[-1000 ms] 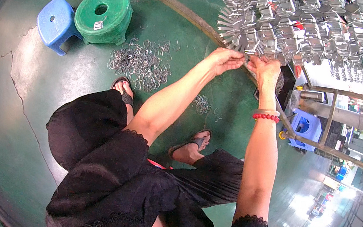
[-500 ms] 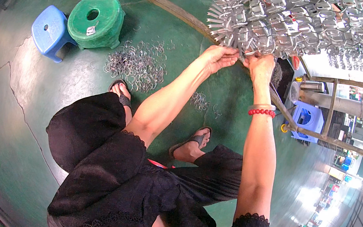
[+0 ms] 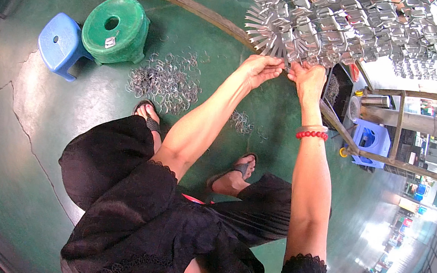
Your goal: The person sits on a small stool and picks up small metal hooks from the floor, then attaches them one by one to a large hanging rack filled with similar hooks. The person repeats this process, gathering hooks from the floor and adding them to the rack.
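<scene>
Many silvery flat metal pieces [image 3: 324, 31], bent and slotted, hang in a dense, layered bunch at the upper right. My left hand [image 3: 263, 71] is at the bunch's lower edge, its thumb and fingers pressed together beside the ends of some narrow strips. Just right of it, my right hand [image 3: 308, 82] pinches at the same edge, fingertips toward the left hand. Whatever lies between the fingertips of either hand is too small to make out. Red beads [image 3: 312, 134] and a pale bangle circle my right wrist.
Small curved metal hooks [image 3: 164, 82] lie piled on the green floor, with a smaller heap [image 3: 241, 122] between my feet. A green round stool [image 3: 128, 21] and blue stool [image 3: 57, 44] stand left. A rusty frame bar [image 3: 192, 8] runs behind; another blue stool [image 3: 371, 142] stands right.
My right hand's fingers have come down slightly from among the metal pieces and show more clearly. The left hand stays nearly in place. The whole view has shifted a little.
</scene>
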`<state>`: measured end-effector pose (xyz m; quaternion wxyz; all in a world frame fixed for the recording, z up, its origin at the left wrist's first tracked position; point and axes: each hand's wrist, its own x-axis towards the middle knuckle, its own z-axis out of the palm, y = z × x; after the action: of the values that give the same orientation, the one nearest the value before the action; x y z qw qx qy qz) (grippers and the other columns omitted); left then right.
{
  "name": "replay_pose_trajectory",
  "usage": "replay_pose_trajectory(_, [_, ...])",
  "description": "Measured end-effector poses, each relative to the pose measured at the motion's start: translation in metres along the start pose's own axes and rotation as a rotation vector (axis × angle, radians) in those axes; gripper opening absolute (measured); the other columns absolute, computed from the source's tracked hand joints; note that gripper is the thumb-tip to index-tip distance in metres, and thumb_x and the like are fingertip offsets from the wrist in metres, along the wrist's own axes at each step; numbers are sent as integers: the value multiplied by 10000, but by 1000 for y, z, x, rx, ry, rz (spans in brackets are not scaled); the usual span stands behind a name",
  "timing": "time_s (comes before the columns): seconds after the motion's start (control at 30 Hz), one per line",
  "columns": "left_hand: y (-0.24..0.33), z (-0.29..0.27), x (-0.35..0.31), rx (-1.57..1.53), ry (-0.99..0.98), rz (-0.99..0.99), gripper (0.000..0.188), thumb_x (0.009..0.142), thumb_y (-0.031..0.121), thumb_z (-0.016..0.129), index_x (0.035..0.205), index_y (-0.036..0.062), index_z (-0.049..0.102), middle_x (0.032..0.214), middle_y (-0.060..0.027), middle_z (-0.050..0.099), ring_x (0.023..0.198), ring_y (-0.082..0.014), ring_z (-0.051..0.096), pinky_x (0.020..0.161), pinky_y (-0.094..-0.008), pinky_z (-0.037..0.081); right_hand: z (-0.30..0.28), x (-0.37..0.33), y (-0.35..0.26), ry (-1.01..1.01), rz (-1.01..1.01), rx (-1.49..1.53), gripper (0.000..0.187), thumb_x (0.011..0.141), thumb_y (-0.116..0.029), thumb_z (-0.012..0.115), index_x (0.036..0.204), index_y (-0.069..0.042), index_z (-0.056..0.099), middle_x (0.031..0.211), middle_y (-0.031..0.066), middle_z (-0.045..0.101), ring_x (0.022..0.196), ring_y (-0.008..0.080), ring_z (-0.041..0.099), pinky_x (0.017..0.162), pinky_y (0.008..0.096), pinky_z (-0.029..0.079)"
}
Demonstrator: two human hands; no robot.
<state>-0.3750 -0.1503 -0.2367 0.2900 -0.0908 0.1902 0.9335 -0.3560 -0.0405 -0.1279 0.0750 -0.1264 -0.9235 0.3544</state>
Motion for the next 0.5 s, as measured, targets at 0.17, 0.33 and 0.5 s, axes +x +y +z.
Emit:
replay_pose_trajectory(0.17, [2,-4,2,68,23,43,160,807,62,622,938,-29,612,845,-100,647,707,-142,587,658,-233,476,4,-7,-7,19,12,32,266,757,-26,632,904,189,579,712,176,647,569,162,636,482,234,531])
replay_pose_trajectory(0.33, [0,-4,0,99,36,41,151,801,83,634,931,7,628,818,-72,656,686,-108,576,636,-217,465,5,-7,-3,61,-75,-65,258,752,-134,630,734,122,619,613,188,631,562,232,656,532,311,504])
replay_pose_trajectory(0.5, [3,2,-7,184,73,26,141,792,135,654,909,55,656,794,-4,648,647,-72,530,618,-240,426,-6,-9,-9,27,-93,-136,221,771,-121,598,716,93,617,630,197,633,590,252,665,546,322,503])
